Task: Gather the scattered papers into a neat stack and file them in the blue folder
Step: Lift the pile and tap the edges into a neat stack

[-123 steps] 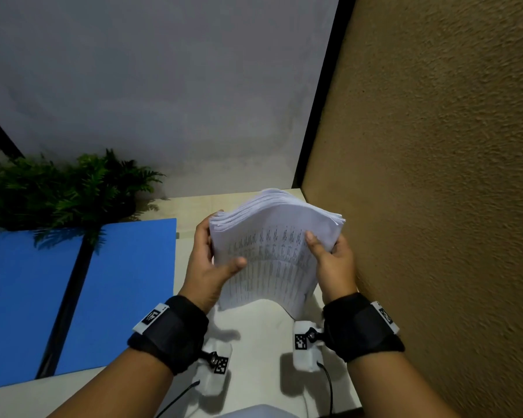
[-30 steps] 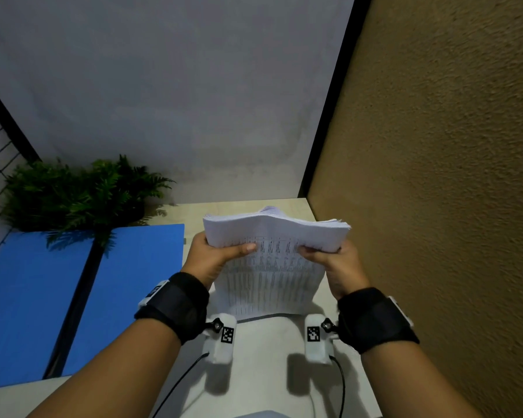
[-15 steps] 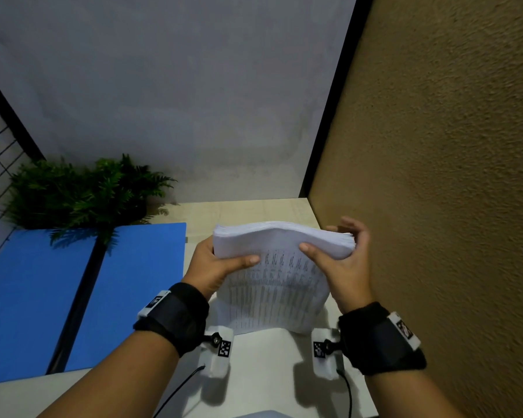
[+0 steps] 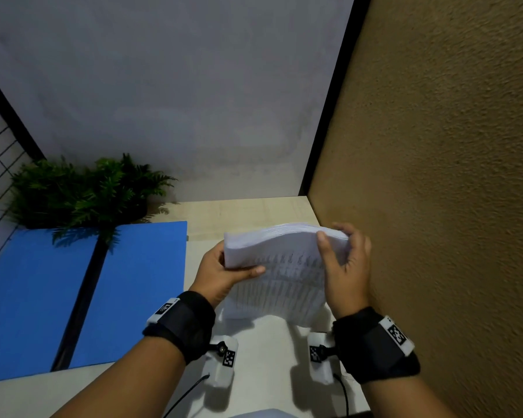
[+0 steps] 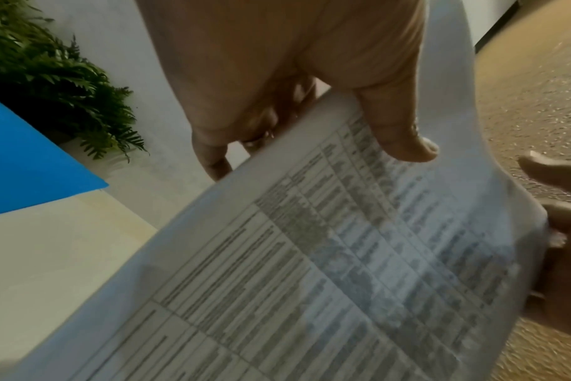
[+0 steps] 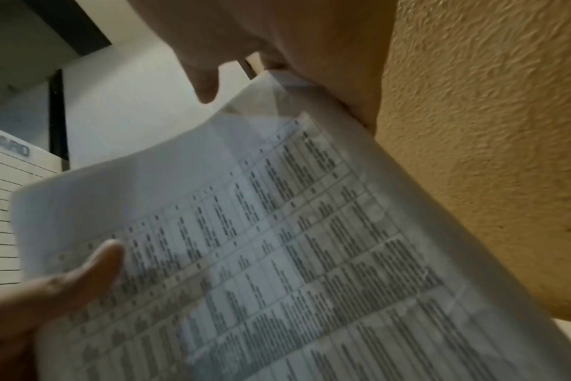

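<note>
A thick stack of printed papers stands on its lower edge on the table, its top edge bent in a wave. My left hand grips its upper left side, thumb across the printed front and fingers behind. My right hand cups the upper right corner, thumb at the top edge and fingers curled over the back. The table of text shows up close in the wrist views. The blue folder lies open and flat to the left, with a black spine down its middle.
A brown textured wall rises right beside the right hand. A green fern-like plant stands at the back left, overhanging the folder's far edge. The pale table meets a grey wall behind.
My right hand has slid from the stack's right side up onto its top right corner. The stack's top edge has gone from flat to wavy. The left hand's grip is unchanged.
</note>
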The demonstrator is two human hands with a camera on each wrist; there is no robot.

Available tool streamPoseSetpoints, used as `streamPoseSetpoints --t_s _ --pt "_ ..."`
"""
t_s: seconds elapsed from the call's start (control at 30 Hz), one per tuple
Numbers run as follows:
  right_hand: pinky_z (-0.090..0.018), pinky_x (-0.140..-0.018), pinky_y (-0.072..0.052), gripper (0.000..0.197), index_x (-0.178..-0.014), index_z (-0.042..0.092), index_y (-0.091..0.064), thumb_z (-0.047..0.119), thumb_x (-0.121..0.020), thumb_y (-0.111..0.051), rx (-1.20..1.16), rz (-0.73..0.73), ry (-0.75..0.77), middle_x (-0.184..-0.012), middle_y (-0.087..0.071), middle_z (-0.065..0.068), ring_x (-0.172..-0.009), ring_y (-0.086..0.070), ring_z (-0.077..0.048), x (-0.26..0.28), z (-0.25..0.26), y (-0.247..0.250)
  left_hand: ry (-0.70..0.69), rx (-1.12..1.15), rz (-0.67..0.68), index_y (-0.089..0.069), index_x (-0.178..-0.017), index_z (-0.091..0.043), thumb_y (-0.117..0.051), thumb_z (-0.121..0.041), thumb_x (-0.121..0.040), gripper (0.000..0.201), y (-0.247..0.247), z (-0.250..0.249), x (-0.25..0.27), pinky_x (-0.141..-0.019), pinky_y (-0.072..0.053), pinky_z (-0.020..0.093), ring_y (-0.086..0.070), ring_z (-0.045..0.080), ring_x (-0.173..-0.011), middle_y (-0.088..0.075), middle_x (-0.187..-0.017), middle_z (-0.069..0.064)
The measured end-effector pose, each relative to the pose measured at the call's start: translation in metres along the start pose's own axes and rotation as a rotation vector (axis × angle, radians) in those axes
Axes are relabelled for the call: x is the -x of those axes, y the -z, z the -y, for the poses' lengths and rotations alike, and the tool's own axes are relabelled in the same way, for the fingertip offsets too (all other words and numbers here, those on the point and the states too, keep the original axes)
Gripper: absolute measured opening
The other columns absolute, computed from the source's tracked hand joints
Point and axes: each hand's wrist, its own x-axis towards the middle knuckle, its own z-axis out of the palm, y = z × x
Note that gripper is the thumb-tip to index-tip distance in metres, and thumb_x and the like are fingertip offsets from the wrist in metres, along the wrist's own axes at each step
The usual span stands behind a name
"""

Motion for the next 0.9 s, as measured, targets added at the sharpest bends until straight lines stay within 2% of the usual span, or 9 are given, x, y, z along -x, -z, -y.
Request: streamPoseSetpoints --t_s 0.1,0.17,0.27,0.33,0.47,0.57,0.67,0.73,0.9 --pt "-0.028 -0.088 -0.05 0.043 -0.114 0.041 -0.053 0.06 -0.076 -0.059 0.035 0.044 0.038 -0.115 -0.04 0.016 -0.111 -0.043 0.008 0.004 0.0 -0.005 -0.002 0.019 -0.026 -0.067 -0.105 -0.023 -0.086 -0.006 -0.063 0.05 0.001 0.002 0.0 -0.067 -0.055 0.02 -0.069 0.009 -0.09 -0.073 -0.101 -0.002" --pt "-0.039 -0.097 -0.05 0.061 -0.128 0.045 -0.044 0.057 -0.073 -0.068 -0.059 0.002 -0.041 -0.127 -0.04 0.012 -0.118 -0.045 0.002 0.005 0.002 -0.004 -0.003 -0.005 -0.039 -0.068 -0.102 -0.022 -0.085 -0.006 -0.065 0.044 0.0 0.005 -0.001 -0.069 -0.056 0.02 -0.068 0.013 -0.091 -0.073 -0.1 0.0" --pt "-0.018 -0.097 -0.046 0.107 -0.147 0.044 -0.016 0.027 -0.067 -0.085 -0.214 0.028 -0.125 -0.131 -0.034 0.028 -0.121 -0.043 0.008 0.007 -0.002 -0.004 0.022 0.024 -0.061 -0.069 -0.097 -0.021 -0.083 -0.001 -0.067 0.039 -0.002 0.007 -0.004 -0.075 -0.058 0.021 -0.069 0.009 -0.086 -0.074 -0.097 0.0" --pt "-0.015 -0.093 -0.047 0.112 -0.147 0.038 -0.02 0.014 -0.062 -0.089 -0.255 0.065 -0.226 -0.131 -0.041 0.022 -0.117 -0.047 0.007 0.009 -0.015 -0.006 0.047 0.042 -0.078 -0.07 -0.097 -0.017 -0.082 -0.002 -0.068 0.035 -0.003 0.008 -0.006 -0.078 -0.058 0.026 -0.069 0.013 -0.086 -0.074 -0.098 0.004" --pt "-0.043 -0.088 -0.056 0.057 -0.104 0.015 -0.067 0.003 -0.053 -0.09 -0.367 0.171 -0.578 -0.113 -0.07 -0.014 -0.109 -0.064 -0.029 0.009 -0.051 -0.011 0.104 0.073 -0.09 -0.07 -0.097 -0.013 -0.08 -0.003 -0.071 0.029 -0.001 0.01 -0.011 -0.078 -0.054 0.032 -0.065 0.023 -0.092 -0.073 -0.096 0.007" --pt "-0.04 -0.081 -0.057 0.043 -0.093 0.015 -0.07 0.0 -0.056 -0.087 -0.275 0.313 -0.672 -0.104 -0.072 -0.011 -0.106 -0.064 -0.033 0.015 -0.076 -0.009 0.128 0.098 -0.112 -0.069 -0.09 -0.014 -0.076 0.0 -0.073 0.023 -0.002 0.011 -0.011 -0.079 -0.052 0.036 -0.064 0.025 -0.09 -0.071 -0.09 0.006" --pt "-0.025 -0.064 -0.054 0.029 -0.087 0.015 -0.068 -0.001 -0.067 -0.082 -0.167 0.381 -0.7 -0.092 -0.07 -0.002 -0.097 -0.064 -0.03 0.018 -0.083 0.002 0.136 0.158 -0.117 -0.069 -0.093 -0.011 -0.082 -0.002 -0.066 0.031 -0.002 0.01 -0.008 -0.087 -0.053 0.042 -0.066 0.032 -0.097 -0.073 -0.094 0.01" --pt "-0.021 -0.056 -0.054 0.019 -0.083 0.012 -0.069 -0.002 -0.073 -0.078 -0.145 0.347 -0.653 -0.083 -0.069 -0.003 -0.084 -0.063 -0.026 0.013 -0.076 0.015 0.144 0.216 -0.107 -0.071 -0.097 -0.01 -0.087 -0.011 -0.052 0.049 -0.003 0.008 -0.007 -0.088 -0.055 0.044 -0.067 0.034 -0.103 -0.074 -0.101 0.013" --pt "-0.047 -0.077 -0.058 0.014 -0.091 0.027 -0.069 0.016 -0.082 -0.069 0.269 0.377 -0.305 -0.086 -0.073 -0.003 -0.086 -0.067 -0.025 -0.022 -0.062 0.049 -0.026 0.05 -0.309 -0.059 -0.106 -0.026 -0.088 -0.003 -0.051 0.066 0.019 -0.008 -0.016 -0.078 -0.056 0.038 -0.065 0.025 -0.087 -0.067 -0.095 0.01"
